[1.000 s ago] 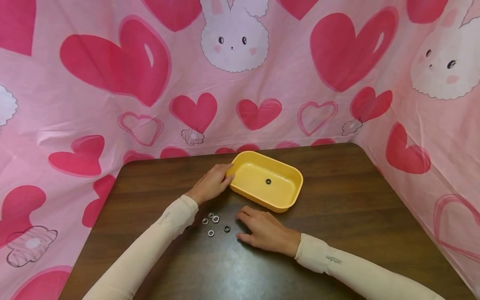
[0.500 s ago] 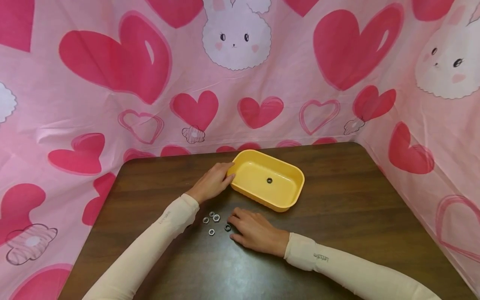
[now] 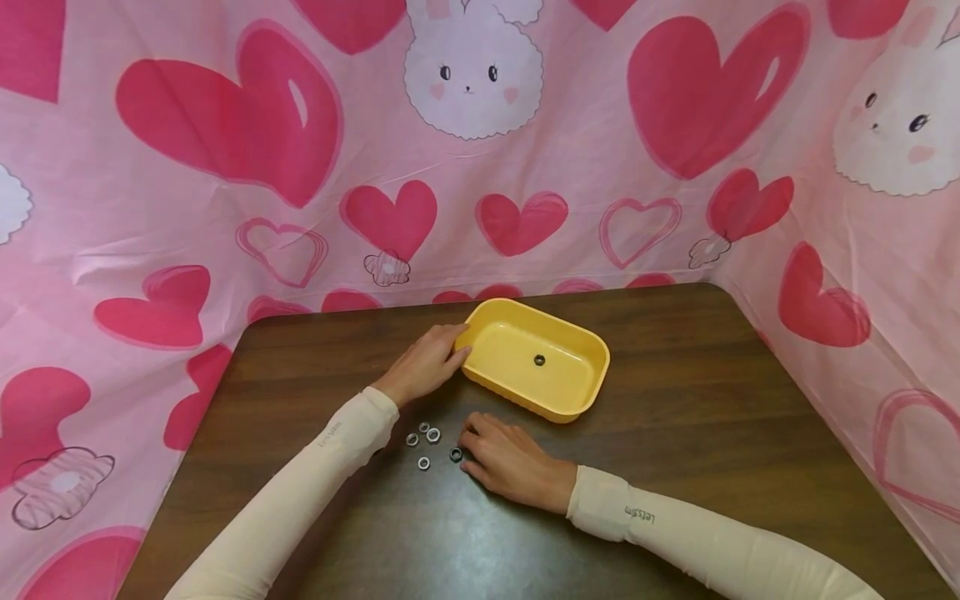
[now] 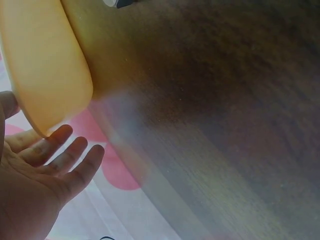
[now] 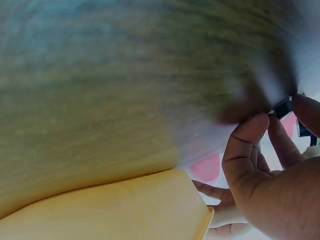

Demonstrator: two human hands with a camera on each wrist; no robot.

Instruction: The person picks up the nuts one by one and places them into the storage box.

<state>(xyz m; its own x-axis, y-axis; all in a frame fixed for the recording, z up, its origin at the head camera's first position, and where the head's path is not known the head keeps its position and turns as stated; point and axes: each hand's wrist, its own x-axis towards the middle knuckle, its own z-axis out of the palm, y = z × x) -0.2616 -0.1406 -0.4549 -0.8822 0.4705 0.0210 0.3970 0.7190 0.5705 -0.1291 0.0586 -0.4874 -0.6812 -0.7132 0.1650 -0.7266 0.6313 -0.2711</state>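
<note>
A yellow tray (image 3: 525,396) stands on the table with one dark nut (image 3: 539,360) lying in it. My left hand (image 3: 423,365) holds the tray's left end, thumb and fingers at the rim; in the left wrist view, fingers (image 4: 82,162) spread beside the tray's wall (image 4: 50,60). My right hand (image 3: 513,458) is in front of the tray, low over the table. It pinches a black nut (image 3: 456,454) at its fingertips; the right wrist view shows this nut (image 5: 282,108) between thumb and finger. Several silver nuts (image 3: 433,435) lie loose just left of it.
The brown wooden table (image 3: 675,400) runs back to a pink cloth wall (image 3: 450,158) with hearts and rabbits. Another cloth side (image 3: 847,250) borders the table on the right. Light from above glares on the table's front part.
My right hand has moved left to the black nut, and its fingertips have closed on it. The left hand stays at the tray.
</note>
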